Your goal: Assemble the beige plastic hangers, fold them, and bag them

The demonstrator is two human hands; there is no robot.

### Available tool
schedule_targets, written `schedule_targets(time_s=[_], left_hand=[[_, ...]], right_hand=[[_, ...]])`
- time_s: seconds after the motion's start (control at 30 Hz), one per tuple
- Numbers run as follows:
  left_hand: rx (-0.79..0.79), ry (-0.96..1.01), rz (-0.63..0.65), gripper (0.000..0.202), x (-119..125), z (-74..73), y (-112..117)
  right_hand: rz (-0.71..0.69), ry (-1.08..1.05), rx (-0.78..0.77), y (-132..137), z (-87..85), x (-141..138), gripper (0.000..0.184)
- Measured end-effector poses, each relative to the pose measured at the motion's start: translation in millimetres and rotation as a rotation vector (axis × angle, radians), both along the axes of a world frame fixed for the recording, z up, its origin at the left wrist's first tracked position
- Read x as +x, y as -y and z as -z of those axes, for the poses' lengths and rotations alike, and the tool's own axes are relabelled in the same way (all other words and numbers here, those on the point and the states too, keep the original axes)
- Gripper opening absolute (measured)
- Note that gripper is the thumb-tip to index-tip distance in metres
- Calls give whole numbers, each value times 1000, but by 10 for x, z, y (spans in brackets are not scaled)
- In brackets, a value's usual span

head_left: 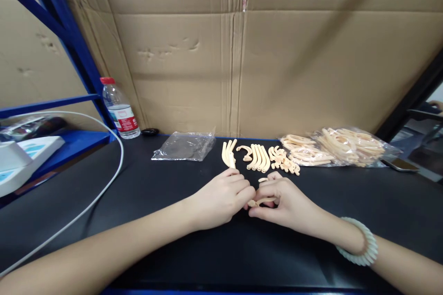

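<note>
My left hand (pixel 223 196) and my right hand (pixel 282 200) meet at the middle of the black table (pixel 155 221), fingers curled. Between the fingertips both hands pinch a small curved beige plastic piece (pixel 261 201). A second small beige piece (pixel 263 179) lies just above my right thumb. Behind the hands lie sorted rows of beige curved parts (pixel 258 156), with long curved strips (pixel 228 152) on the left and small bits (pixel 285 161) on the right. My right wrist wears a pale bead bracelet (pixel 362 244).
Clear bags of beige parts (pixel 339 147) lie at the back right, beside a phone (pixel 401 164). An empty clear bag (pixel 185 146), a small black object (pixel 150 132) and a water bottle (pixel 119 108) stand at the back left. A white cable (pixel 104 184) crosses the left side. Cardboard (pixel 277 55) walls the back.
</note>
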State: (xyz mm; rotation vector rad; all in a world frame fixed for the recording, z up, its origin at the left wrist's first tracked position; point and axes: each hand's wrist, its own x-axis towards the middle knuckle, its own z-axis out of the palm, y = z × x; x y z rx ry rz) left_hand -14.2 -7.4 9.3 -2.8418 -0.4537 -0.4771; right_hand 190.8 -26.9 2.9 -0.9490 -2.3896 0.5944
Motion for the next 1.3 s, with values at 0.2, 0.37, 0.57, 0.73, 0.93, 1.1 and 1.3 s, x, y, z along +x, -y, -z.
schedule_targets(time_s=[0.2,0.37,0.57,0.73,0.93,1.1,1.3], left_hand=[[-17,-60,92,21,-28,-24,-50],[14,-35,85,19,-25,2,-51],[120,-25,79,33,2,-31,-6],[91,-20,18,29,-47,-98,-69],[-20,-11,-77,33,-241,-53,-390],[-33,72,-259,38,-361,70,-573],[-77,194,-434,28,-416,212,-640]], right_hand=[[-39,-39,-104,-4,5,10,15],[-45,-45,-100,-11,9,8,18],[-19,-114,-226,-82,44,31,32],[61,-252,-288,-198,51,100,25],[107,-299,-53,-259,39,131,19],[122,-345,24,-302,98,150,17],[170,-367,84,-327,85,185,17]])
